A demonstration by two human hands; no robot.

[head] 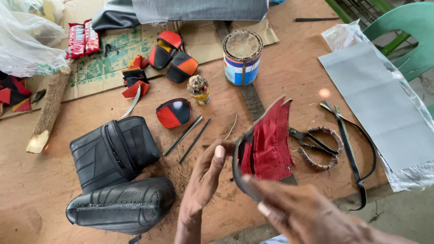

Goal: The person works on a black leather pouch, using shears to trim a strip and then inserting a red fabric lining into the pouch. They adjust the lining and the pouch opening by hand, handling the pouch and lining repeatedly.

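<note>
Nearest me, my right hand (pixel 307 212) pinches the red-lined leather piece (pixel 266 142) at table centre; my left hand (pixel 205 174) steadies its edge. Scissors (pixel 316 144) at 3 o'clock. Fitting step, I judge; trimming needs 1 freed hand.

Two bare hands, no gloves, rings or watch; left hand (pixel 205 178) with short pale thumbnail, forearm bare, no sleeve; right hand (pixel 312 212) with short pale nails, wrist bare

Cluttered wooden table (pixel 289 68), scissors (pixel 316 144), tin (pixel 242 58)
</note>
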